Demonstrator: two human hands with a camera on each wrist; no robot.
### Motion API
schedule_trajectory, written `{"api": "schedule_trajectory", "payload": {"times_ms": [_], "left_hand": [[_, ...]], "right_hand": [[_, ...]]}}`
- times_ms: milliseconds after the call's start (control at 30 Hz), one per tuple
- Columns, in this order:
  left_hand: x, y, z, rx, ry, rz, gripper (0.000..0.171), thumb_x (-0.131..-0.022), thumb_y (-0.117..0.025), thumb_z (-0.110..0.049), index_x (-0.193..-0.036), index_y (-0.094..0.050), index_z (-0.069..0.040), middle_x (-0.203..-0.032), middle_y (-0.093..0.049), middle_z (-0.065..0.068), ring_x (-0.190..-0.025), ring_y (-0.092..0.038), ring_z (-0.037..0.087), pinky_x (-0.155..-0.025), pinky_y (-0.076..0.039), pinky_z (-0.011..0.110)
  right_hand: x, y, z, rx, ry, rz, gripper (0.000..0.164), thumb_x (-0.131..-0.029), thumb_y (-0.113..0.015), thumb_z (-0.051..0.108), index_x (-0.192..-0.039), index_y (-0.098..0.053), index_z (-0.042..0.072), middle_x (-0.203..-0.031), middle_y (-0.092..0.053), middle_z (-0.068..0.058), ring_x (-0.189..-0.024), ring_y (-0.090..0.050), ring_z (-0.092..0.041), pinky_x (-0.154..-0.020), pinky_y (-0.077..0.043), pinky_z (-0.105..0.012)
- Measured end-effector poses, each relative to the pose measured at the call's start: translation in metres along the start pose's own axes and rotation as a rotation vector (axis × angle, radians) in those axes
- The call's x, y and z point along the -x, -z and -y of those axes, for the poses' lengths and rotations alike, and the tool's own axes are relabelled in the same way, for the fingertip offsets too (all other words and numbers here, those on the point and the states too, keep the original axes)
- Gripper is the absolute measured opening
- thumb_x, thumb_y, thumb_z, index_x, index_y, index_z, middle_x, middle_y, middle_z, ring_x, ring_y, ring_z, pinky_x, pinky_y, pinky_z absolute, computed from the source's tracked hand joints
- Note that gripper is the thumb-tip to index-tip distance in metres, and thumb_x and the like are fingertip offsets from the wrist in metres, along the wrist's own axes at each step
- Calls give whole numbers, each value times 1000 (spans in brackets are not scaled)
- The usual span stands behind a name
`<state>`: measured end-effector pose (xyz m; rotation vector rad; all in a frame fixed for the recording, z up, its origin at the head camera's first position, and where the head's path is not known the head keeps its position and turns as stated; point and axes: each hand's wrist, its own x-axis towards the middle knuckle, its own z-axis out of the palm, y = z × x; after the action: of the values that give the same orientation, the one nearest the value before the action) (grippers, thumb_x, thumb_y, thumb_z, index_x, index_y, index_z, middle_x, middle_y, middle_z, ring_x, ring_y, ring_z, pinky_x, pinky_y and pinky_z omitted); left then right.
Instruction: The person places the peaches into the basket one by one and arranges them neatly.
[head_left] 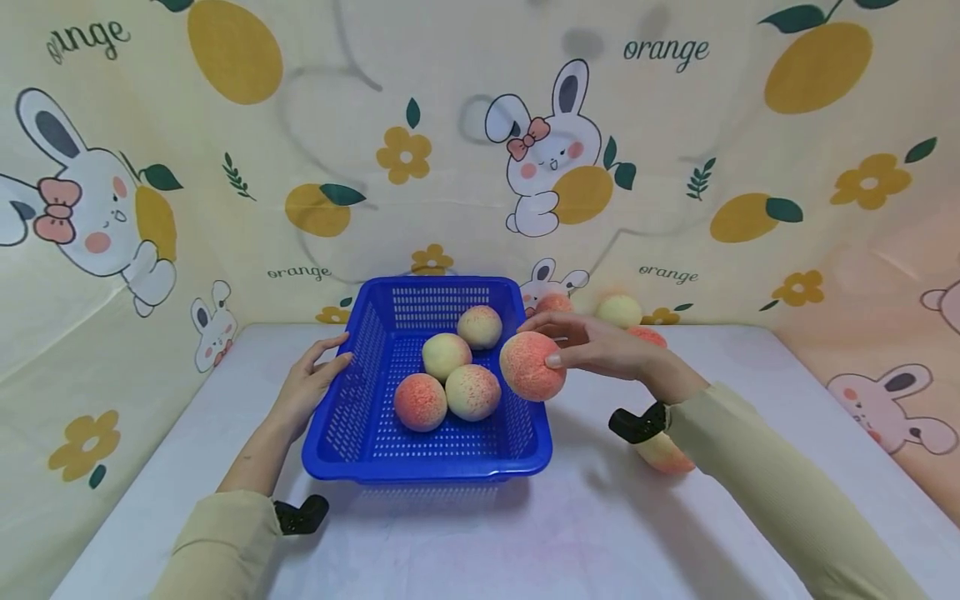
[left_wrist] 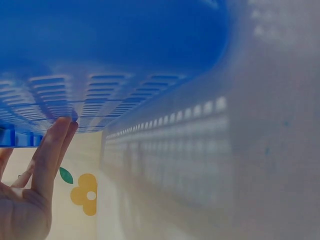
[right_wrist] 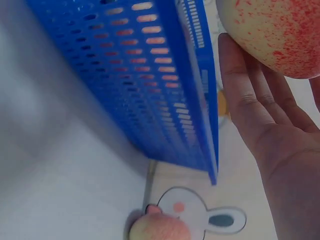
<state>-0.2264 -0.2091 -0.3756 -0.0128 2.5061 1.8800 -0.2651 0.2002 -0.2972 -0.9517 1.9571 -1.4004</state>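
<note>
A blue plastic basket (head_left: 427, 468) with slotted walls stands on the table, several peaches (head_left: 446, 357) lying inside. My left hand (head_left: 307, 385) is at its left side; in the left wrist view the extended fingers (left_wrist: 52, 150) touch the slotted wall from outside. Over the basket's right rim, my right hand (head_left: 592, 346) holds a red-and-yellow peach (head_left: 531, 367) between thumb and fingers. The right wrist view shows this peach (right_wrist: 275, 35) resting against the fingers, above the level of the basket's rim.
Right of the basket, more peaches lie on the table: a pale one (head_left: 619, 311) and a reddish one (head_left: 553, 303) at the back, another (head_left: 663, 454) partly behind the right sleeve. A printed cloth (head_left: 450, 100) hangs behind the white table (head_left: 570, 533).
</note>
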Motion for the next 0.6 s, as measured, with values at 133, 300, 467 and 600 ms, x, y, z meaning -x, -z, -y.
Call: {"api": "schedule_trajectory", "payload": {"times_ms": [133, 300, 467, 600], "left_hand": [[0, 0, 1, -4, 7, 0, 59, -99, -48, -43, -151, -30, -22, -136, -52, 26, -90, -67, 9, -72, -56, 24], [-1, 0, 1, -7, 13, -4, 59, -99, -49, -44, -151, -31, -23, -136, -52, 26, -92, -67, 12, -72, -56, 24], [-1, 0, 1, -2, 23, -1, 59, -99, -48, -44, -151, -30, -24, -138, -51, 25, -96, -67, 15, -73, -56, 23], [-2, 0, 1, 6, 18, 0, 58, -99, -48, -42, -151, -29, -23, -137, -51, 25, -95, -67, 14, -72, -56, 23]], "right_hand": [[-13, -6, 7, 51, -52, 25, 53, -89, -68, 30, -134, -46, 13, -137, -50, -9, -126, -46, -27, -102, -44, -42], [-31, -14, 14, 175, -93, 90, 54, -85, -71, 37, -132, -51, 18, -138, -50, -3, -126, -49, -26, -99, -47, -41], [-44, -18, 19, 215, -111, 164, 53, -84, -72, 36, -131, -53, 21, -139, -49, 0, -129, -45, -23, -103, -43, -43], [-51, -22, 20, 213, -159, 217, 52, -83, -73, 36, -129, -54, 22, -139, -49, 2, -134, -38, -21, -107, -39, -44]]}}
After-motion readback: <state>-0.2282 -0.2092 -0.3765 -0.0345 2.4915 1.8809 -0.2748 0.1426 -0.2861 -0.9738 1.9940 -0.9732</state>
